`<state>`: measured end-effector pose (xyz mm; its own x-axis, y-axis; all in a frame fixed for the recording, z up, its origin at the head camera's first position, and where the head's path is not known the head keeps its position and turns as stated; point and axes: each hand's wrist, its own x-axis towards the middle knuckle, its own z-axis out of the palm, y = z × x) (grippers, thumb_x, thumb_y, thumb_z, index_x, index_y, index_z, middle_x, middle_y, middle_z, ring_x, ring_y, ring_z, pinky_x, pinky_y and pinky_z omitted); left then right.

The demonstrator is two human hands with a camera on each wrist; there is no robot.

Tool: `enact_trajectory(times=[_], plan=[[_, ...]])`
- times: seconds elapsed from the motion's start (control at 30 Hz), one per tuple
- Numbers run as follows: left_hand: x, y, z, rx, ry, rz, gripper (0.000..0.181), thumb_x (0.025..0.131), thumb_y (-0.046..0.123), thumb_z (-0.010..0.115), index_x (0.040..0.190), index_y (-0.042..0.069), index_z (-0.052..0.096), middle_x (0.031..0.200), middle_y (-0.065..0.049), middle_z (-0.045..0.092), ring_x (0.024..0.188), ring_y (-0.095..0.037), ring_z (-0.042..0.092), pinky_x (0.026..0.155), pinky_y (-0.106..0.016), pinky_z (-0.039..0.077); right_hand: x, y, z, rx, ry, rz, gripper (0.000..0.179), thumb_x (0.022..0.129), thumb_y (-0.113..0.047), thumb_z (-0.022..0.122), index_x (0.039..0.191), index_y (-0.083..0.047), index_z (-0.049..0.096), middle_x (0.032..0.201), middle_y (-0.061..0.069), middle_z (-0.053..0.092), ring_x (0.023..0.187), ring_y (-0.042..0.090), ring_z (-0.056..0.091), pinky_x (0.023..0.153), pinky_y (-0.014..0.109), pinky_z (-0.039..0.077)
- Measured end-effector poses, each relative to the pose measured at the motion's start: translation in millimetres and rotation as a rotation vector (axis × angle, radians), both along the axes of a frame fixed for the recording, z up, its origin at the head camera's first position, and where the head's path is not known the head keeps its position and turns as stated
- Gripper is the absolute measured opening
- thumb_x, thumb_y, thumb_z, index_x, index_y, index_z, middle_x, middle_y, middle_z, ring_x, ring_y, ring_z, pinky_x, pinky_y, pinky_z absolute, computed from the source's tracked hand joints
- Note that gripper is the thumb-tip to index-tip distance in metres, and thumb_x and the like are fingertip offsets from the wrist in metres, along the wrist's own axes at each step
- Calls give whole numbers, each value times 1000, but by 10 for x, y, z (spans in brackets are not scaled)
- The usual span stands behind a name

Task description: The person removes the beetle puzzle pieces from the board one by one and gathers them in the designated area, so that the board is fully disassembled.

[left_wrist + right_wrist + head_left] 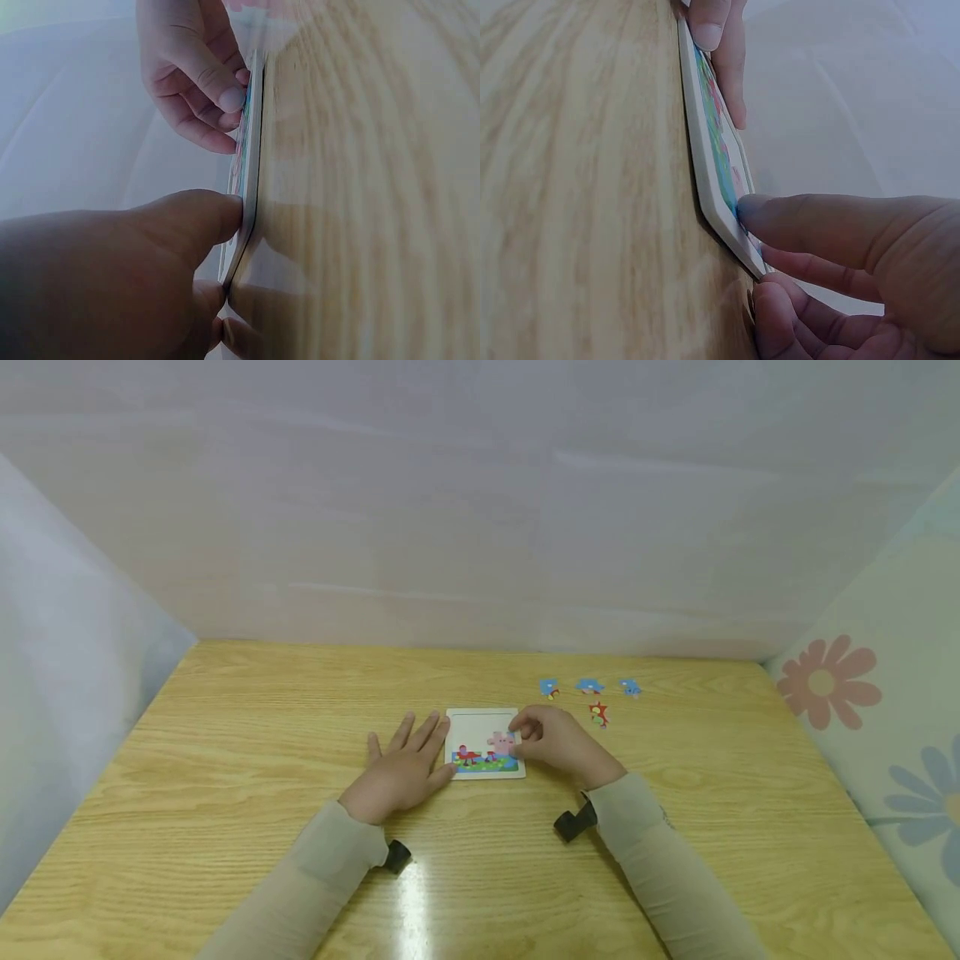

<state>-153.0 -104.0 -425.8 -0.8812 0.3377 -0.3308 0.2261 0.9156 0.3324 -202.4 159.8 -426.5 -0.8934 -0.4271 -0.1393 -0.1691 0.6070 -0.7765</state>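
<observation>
A white-framed jigsaw board (468, 724) lies flat on the table, its lower strip filled with green, blue and red pieces. On its right part sits a pink puzzle piece (500, 743). My right hand (562, 745) has thumb and forefinger curled at that piece's right edge, pinching it against the board. In the right wrist view the thumb (780, 217) presses on the picture while other fingers touch the board's corner. My left hand (397, 775) lies spread on the table, its thumb and fingertips against the board's left edge. The pink piece is partly hidden by the right fingers.
Beyond the right hand lie several loose pieces: a blue piece (549, 687), another blue piece (590, 686), a third blue piece (630, 687) and a red piece (598, 714). A pale cloth wall (480, 527) stands behind the wooden table (300, 693).
</observation>
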Motion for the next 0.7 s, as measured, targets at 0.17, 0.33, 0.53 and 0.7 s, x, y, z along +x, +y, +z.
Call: enact_trajectory(times=[0.17,0.33,0.53,0.7], plan=[[0,-2,-6,-3,2,-4,77,107,52,41,165,19,4,171,-2,-3,155,-36,-10,108,-79,-7,0,-8,-20,-6,-10,-2,26,85,-6,81,108,-5,70,94,7,58,84,19,52,77,31,46],[0,-1,-3,-6,5,0,77,107,53,41,165,19,3,171,-2,-2,155,-36,-10,108,-79,-6,1,-15,-28,2,-12,8,27,86,-5,80,109,-3,67,95,7,58,85,19,52,77,31,46],[5,-1,-2,-8,6,-2,76,107,52,40,165,19,3,171,-2,-2,155,-36,-10,108,-79,-6,9,-39,-31,-6,-40,-3,28,87,-4,79,110,-4,63,98,6,57,87,20,52,79,32,47],[7,-5,-8,-9,11,-3,76,107,52,40,165,19,3,171,-2,-1,155,-36,-9,108,-79,-6,25,-62,-33,-21,-75,-37,29,87,-3,79,109,-6,60,100,7,57,87,21,53,79,33,47]])
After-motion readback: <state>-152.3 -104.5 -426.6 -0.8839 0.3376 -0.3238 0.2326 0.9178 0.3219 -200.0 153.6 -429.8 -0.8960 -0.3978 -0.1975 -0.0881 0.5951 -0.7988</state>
